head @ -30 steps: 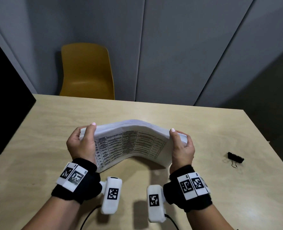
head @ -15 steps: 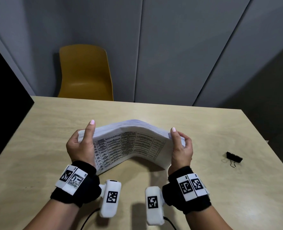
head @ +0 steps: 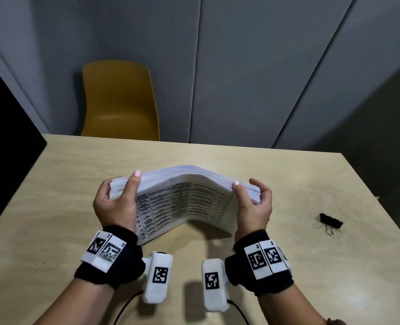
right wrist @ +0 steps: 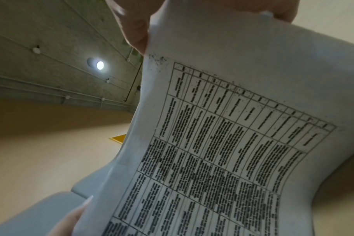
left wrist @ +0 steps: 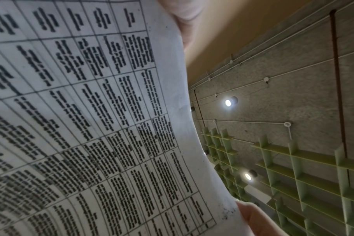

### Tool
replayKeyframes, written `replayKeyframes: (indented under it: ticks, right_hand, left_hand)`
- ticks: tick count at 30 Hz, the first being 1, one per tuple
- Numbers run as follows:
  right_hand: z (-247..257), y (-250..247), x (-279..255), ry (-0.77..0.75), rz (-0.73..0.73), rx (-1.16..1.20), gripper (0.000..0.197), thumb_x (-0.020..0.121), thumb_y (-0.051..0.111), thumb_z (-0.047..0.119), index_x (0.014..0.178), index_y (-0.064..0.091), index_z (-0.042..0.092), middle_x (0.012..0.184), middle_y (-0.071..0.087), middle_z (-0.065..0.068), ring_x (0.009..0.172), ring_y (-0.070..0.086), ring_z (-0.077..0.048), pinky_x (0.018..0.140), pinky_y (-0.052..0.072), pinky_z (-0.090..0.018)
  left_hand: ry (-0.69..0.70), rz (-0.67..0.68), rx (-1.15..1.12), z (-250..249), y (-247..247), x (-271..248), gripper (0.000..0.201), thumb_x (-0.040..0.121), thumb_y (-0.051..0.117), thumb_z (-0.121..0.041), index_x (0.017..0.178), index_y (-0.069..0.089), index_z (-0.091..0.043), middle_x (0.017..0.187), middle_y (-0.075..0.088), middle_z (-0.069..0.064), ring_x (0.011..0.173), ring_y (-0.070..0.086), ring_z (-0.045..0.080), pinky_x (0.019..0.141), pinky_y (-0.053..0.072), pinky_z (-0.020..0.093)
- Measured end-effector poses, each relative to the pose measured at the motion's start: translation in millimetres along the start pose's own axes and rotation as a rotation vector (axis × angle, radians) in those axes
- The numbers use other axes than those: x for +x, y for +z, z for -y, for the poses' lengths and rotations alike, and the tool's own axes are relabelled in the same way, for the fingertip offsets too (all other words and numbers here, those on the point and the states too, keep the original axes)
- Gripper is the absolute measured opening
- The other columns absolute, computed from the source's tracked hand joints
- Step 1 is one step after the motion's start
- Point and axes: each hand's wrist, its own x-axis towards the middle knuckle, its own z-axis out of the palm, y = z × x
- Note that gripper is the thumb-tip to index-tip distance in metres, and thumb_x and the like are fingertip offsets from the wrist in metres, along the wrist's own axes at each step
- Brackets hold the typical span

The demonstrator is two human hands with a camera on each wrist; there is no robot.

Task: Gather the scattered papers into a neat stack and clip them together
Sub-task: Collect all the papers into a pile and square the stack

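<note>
A thick stack of white papers [head: 182,200] printed with a table stands on its long edge on the wooden table [head: 53,207], bowed upward in the middle. My left hand [head: 117,202] grips its left end, thumb on top. My right hand [head: 252,205] grips the right end the same way. The printed sheet [left wrist: 91,127] fills the left wrist view, and the same sheet [right wrist: 222,151] fills the right wrist view. A black binder clip [head: 331,223] lies on the table to the right, well apart from both hands.
A yellow chair [head: 120,102] stands behind the table's far edge. A black panel [head: 4,148] rises at the left edge. Grey wall panels lie behind. The table's right edge runs just past the clip.
The stack and both hands have stayed nearly in place. My left thumb has lifted slightly higher over the top edge of the papers. The clip has not moved.
</note>
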Motion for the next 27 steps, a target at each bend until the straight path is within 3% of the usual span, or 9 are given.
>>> replayKeyframes:
  ticks: [3,8,10,12,15,17,19,24,27]
  right_hand:
    - [-2,-4,-1,-0.025,0.021,-0.025,0.035,0.060,0.067,0.037,0.093,0.059,0.026,0.078,0.056,-0.002,0.047,0.051,0.010,0.046,0.038,-0.005]
    - [2,-3,4,-0.037,-0.002,-0.009,0.020,0.070,0.073,0.037,0.072,0.058,0.023,0.054,0.057,0.012,0.043,0.051,0.006,0.044,0.040,-0.008]
    - [0,-2,9,-0.036,-0.027,-0.039,0.024,0.077,0.072,0.032,0.064,0.056,0.021,0.043,0.052,0.014,0.042,0.049,0.002,0.046,0.040,-0.011]
    - [-2,-1,14,-0.018,-0.053,-0.053,0.025,0.072,0.068,0.035,0.057,0.055,0.020,0.046,0.048,0.014,0.046,0.046,0.000,0.056,0.041,-0.020]
    - [-4,1,20,-0.025,-0.062,0.002,0.021,0.069,0.056,0.039,0.060,0.057,0.020,0.061,0.055,0.010,0.063,0.051,-0.006,0.074,0.043,-0.029]
    - [-2,1,20,-0.063,-0.016,0.050,0.021,0.071,0.055,0.045,0.070,0.058,0.024,0.072,0.059,0.010,0.067,0.054,0.000,0.074,0.043,-0.023]
    - [-3,0,20,-0.103,0.045,0.013,0.024,0.068,0.056,0.050,0.075,0.056,0.027,0.075,0.057,0.012,0.063,0.052,0.007,0.067,0.041,-0.014]
    - [-10,-2,24,-0.067,0.010,0.012,0.030,0.070,0.052,0.046,0.070,0.060,0.018,0.069,0.062,0.006,0.076,0.055,-0.018,0.071,0.043,-0.027]
    - [-12,-7,22,-0.091,0.181,0.091,0.051,0.065,0.055,0.059,0.101,0.057,0.024,0.090,0.064,-0.004,0.090,0.059,-0.026,0.087,0.045,-0.041]
  left_hand:
    - [0.058,0.009,0.038,-1,-1,2,0.019,0.073,0.076,-0.027,0.068,0.058,-0.023,0.069,0.059,-0.005,0.062,0.055,0.009,0.067,0.048,0.028]
    - [0.050,-0.009,0.097,-5,-1,4,0.041,0.078,0.067,-0.044,0.055,0.046,-0.018,0.057,0.041,0.002,0.056,0.040,0.014,0.053,0.035,0.024]
    - [0.017,-0.006,0.101,-3,0,8,0.042,0.074,0.069,-0.041,0.055,0.047,-0.011,0.059,0.042,0.007,0.057,0.040,0.018,0.054,0.034,0.026]
    - [-0.029,0.004,0.095,-1,1,14,0.032,0.073,0.068,-0.033,0.062,0.058,-0.004,0.064,0.050,0.009,0.061,0.045,0.021,0.057,0.036,0.028]
    - [-0.057,0.025,0.065,-2,0,18,0.024,0.075,0.060,-0.037,0.060,0.063,-0.019,0.068,0.057,0.004,0.068,0.052,0.021,0.062,0.040,0.030]
    - [-0.051,0.083,0.034,-2,-1,18,0.029,0.075,0.056,-0.050,0.064,0.062,-0.024,0.073,0.057,0.004,0.074,0.055,0.024,0.065,0.044,0.034]
    - [-0.034,0.127,0.017,-1,-3,20,0.029,0.077,0.057,-0.050,0.068,0.060,-0.022,0.073,0.056,0.003,0.073,0.056,0.024,0.067,0.045,0.035]
    - [-0.011,0.156,0.071,0,-6,16,0.031,0.087,0.054,-0.037,0.063,0.049,-0.017,0.066,0.047,0.001,0.066,0.046,0.018,0.061,0.037,0.029]
    - [-0.074,0.368,-0.140,-1,-14,15,0.011,0.084,0.052,-0.028,0.091,0.057,-0.022,0.083,0.057,0.001,0.072,0.059,0.015,0.062,0.050,0.028]
